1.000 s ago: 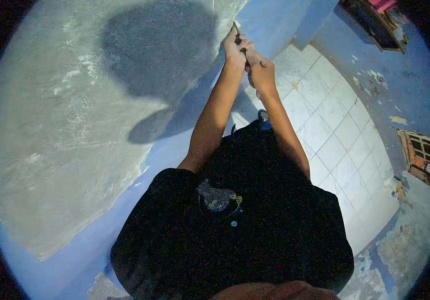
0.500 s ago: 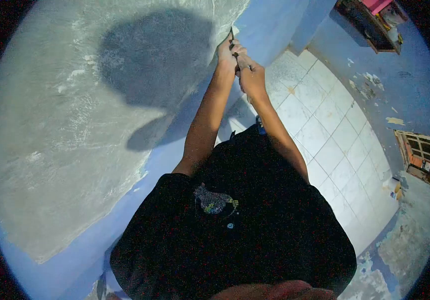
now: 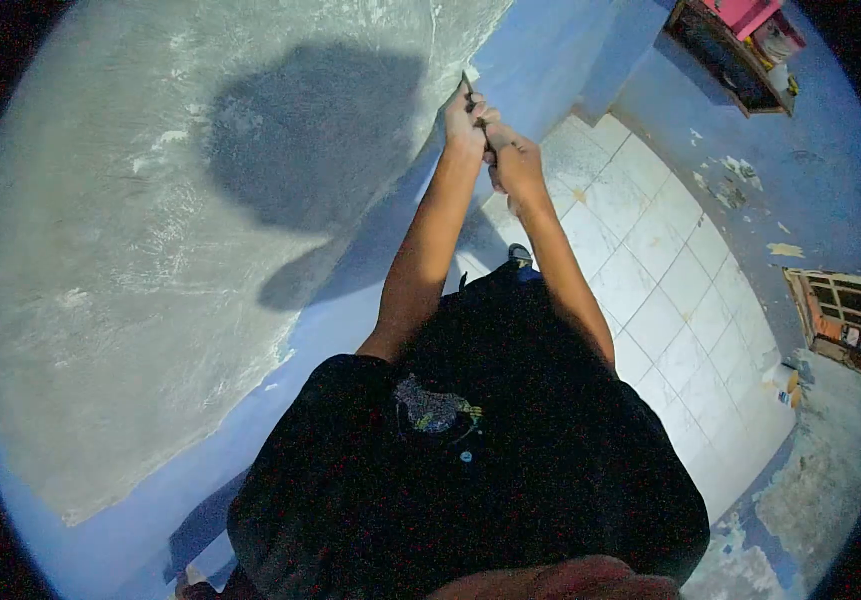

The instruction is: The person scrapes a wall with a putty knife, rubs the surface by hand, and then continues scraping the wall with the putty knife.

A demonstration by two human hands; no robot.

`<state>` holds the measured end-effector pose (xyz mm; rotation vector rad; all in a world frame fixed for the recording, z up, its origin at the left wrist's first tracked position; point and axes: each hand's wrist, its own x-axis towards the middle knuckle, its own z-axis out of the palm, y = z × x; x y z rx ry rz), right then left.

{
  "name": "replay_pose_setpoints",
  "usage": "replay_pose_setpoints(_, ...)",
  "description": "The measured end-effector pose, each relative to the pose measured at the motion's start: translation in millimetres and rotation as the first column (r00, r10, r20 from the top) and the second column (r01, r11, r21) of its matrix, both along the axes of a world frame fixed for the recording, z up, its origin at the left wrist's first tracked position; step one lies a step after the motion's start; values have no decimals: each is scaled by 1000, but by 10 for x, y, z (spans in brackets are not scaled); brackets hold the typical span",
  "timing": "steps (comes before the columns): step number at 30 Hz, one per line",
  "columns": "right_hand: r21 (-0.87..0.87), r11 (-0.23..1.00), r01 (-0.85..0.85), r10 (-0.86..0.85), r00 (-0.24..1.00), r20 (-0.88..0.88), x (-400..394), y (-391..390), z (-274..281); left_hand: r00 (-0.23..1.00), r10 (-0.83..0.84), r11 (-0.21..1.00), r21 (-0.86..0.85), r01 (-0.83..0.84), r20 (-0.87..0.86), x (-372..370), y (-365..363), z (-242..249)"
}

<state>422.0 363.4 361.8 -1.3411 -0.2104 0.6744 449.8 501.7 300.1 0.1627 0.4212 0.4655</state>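
Observation:
Both of my hands grip a slim dark scraper (image 3: 466, 84), seen nearly edge-on. Its tip meets the wall where the bare grey patch (image 3: 130, 300) borders the blue paint (image 3: 525, 60). My left hand (image 3: 461, 118) is closed round the tool nearer the tip. Just behind it, my right hand (image 3: 516, 166) is wrapped round the rear part, which the fingers mostly hide. A small pale flake (image 3: 472, 73) shows on the wall beside the tip.
White floor tiles (image 3: 640, 240) lie to the right, with a shoe (image 3: 519, 254) below my hands. A wall shelf (image 3: 725, 60) holding a pink item hangs at the upper right. Lower down is a framed opening (image 3: 840, 310). A small container (image 3: 785, 385) stands near the floor's edge.
The hands and scraper sit slightly lower in the view, which has shifted a little too. The tip stays by the same paint edge, and more of the shoe shows.

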Motion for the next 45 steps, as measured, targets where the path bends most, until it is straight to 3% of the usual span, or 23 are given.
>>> replay_pose_setpoints(3,-6,999,46,-46,999,-11,-82,103,80,997,-72,992,102,74,-21,-74,100,24)
replay_pose_setpoints(6,-30,999,32,-31,999,26,-41,50,-74,999,-17,991,135,23,-44,-6,-11,50)
replay_pose_setpoints(10,6,1000,6,-6,999,-51,-71,0,131,997,77,996,54,-77,-14,-91,-96,248)
replay_pose_setpoints(11,12,1000,12,-11,999,-51,-94,51,180,993,-67,998,-2,67,102,-86,94,40)
replay_pose_setpoints(14,7,998,64,-64,998,-2,-31,157,-40,972,-234,972,42,233,22,121,218,-192)
replay_pose_setpoints(15,11,998,67,-67,997,-35,46,148,8,989,-145,977,159,142,7,172,136,-77)
replay_pose_setpoints(18,-51,999,0,-7,990,-141,-42,-29,215,997,70,995,76,-68,-25,-16,-107,174)
replay_pose_setpoints(19,-50,999,-16,9,990,-140,-91,-14,241,999,-26,1000,2,26,41,-118,25,45)
replay_pose_setpoints(22,-49,999,17,-16,1000,16,-77,56,110,997,-60,988,139,67,-58,-65,52,105)
replay_pose_setpoints(24,-41,998,54,-47,987,151,-41,-6,32,996,48,997,70,-43,-80,-75,-146,267)
replay_pose_setpoints(27,-1,998,62,-61,996,66,-101,-15,157,999,51,997,-58,-50,12,-88,-97,263)
replay_pose_setpoints(30,11,993,116,-116,986,118,0,153,30,966,44,922,384,58,-253,38,-11,239)
replay_pose_setpoints(31,-5,992,129,-127,985,117,74,132,-40,995,-95,960,261,98,-26,112,-3,126)
replay_pose_setpoints(32,-12,990,143,-141,983,121,133,86,-22,999,-41,980,193,47,-36,70,-83,109)
replay_pose_setpoints(33,-104,995,4,-11,997,-71,191,-40,209,1000,7,990,143,-2,-29,113,-117,238)
replay_pose_setpoints(34,-44,999,23,-23,1000,11,131,-33,188,998,51,995,88,-48,-33,103,-164,338)
replay_pose_setpoints(35,14,999,47,-48,995,85,51,5,114,989,109,983,158,-92,-99,-13,-203,487)
replay_pose_setpoints(38,-8,997,81,-79,987,140,-55,31,192,981,-94,996,5,94,172,-57,99,135)
replay_pose_setpoints(39,-9,996,91,-87,973,212,-31,55,72,998,-54,996,71,56,-29,-40,15,240)
replay_pose_setpoints(40,-13,995,100,-92,955,283,-23,50,-42,999,-21,996,82,23,-26,-76,-80,336)
replay_pose_setpoints(42,-13,997,79,-74,975,209,-31,-13,64,999,33,994,108,-32,-3,-61,-223,432)
replay_pose_setpoints(43,-45,997,62,-51,975,214,-55,-57,195,999,3,1000,31,-4,41,-84,-183,467)
replay_pose_setpoints(45,-63,996,58,-42,972,232,-56,0,280,936,-29,974,-201,106,351,-59,-10,182)
